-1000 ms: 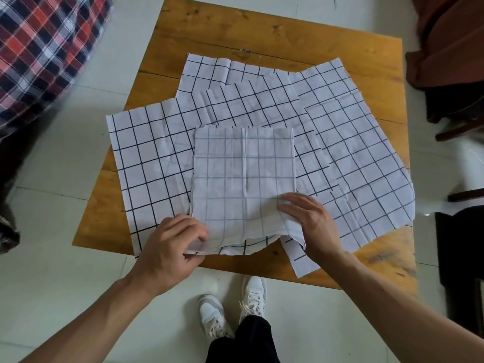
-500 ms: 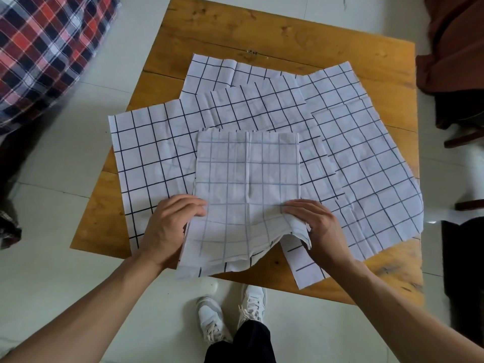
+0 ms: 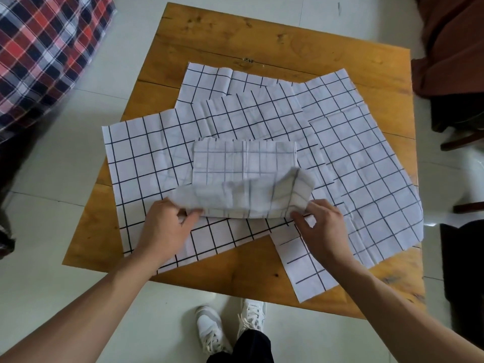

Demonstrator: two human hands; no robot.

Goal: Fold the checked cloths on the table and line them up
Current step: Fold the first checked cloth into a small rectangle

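Checked cloths [image 3: 366, 158], white with a dark grid, lie spread and overlapping across the middle of the wooden worktop [image 3: 235, 35]; we count several flat sheets, though their exact number cannot be told where they overlap. On top of them, at the centre of the frame, sits the partly folded cloth [image 3: 243, 163], its paler reverse side facing up. Its near edge is lifted off the sheets below and curled over toward the far edge, forming a raised, slightly blurred fold.

We see the left hand [image 3: 163, 229] at the lower left end of that fold, with the grip closed on the cloth: the thumb lies under the lifted edge and the fingers over it. The right hand [image 3: 323, 226] holds the lower right end in the same way, thumb and fingers pinching the raised corner. The two hands are well apart, one at each end of the fold.

A narrow strip of one flat sheet hangs past the near edge of the worktop at lower right. At the bottom of the frame we see white shoes [image 3: 233, 328] on the pale tiled floor [image 3: 52, 297]. A red, white and navy plaid fabric [image 3: 44, 48] fills the upper left, and a brown fabric [image 3: 450, 43] the upper right.
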